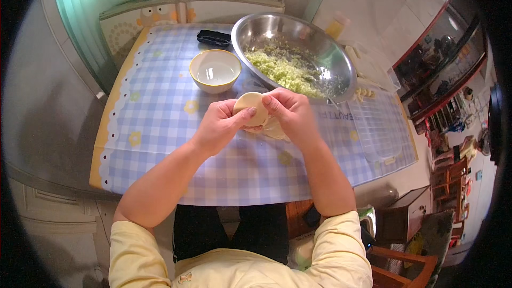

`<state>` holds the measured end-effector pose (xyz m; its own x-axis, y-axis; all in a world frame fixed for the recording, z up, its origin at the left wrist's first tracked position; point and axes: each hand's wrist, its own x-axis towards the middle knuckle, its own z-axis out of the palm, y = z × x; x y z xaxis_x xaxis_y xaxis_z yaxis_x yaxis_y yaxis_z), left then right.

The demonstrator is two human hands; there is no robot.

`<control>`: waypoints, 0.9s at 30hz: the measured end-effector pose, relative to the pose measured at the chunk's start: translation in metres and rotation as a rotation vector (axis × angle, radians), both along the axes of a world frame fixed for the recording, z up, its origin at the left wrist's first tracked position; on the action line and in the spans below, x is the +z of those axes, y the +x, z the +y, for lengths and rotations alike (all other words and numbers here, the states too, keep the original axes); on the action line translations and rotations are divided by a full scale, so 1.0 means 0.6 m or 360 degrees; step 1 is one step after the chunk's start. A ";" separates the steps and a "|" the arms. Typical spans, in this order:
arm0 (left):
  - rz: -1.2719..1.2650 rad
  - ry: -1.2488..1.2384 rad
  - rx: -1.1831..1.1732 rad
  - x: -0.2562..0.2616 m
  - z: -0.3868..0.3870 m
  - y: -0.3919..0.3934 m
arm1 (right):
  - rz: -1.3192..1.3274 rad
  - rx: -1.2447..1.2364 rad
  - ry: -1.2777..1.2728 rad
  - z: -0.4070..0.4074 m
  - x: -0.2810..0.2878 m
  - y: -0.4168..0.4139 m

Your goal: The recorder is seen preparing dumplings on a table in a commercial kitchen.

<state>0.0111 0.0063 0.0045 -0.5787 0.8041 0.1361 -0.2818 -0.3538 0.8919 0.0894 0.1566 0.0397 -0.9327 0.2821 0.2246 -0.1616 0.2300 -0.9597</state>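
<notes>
A round, pale dough wrapper (251, 106) is held up between my hands over the table. My left hand (226, 122) pinches its left side, the thumb lying across its face. At the upper right edge, the thumb and fingers of my right hand (287, 108) grip it. Under and behind the hands lies a clear plastic bag (277, 129), partly hidden, whose contents I cannot tell. Just beyond stands a large stainless steel bowl (348, 84) with chopped green filling (276, 70) and a utensil handle at its near side. A yellow-rimmed bowl (215, 71) sits to its left.
A blue checked tablecloth (152, 128) covers the table. A black plastic case (214, 37) lies behind the small bowl. A clear plastic tray (376, 128) is at the right, with small pale dough pieces (364, 94) near it. A wooden chair (404, 264) stands at the lower right.
</notes>
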 end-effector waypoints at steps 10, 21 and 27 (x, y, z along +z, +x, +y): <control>0.0112 -0.0079 -0.0043 -0.004 -0.001 -0.003 | 0.0021 0.0033 0.0228 -0.003 -0.002 0.002; 0.0060 -0.0040 -0.0090 -0.002 -0.002 -0.004 | -0.0002 0.0087 -0.0181 -0.006 0.009 0.003; -0.0016 -0.0041 -0.0102 0.000 -0.001 -0.001 | -0.0020 0.0032 0.0269 -0.003 0.005 0.004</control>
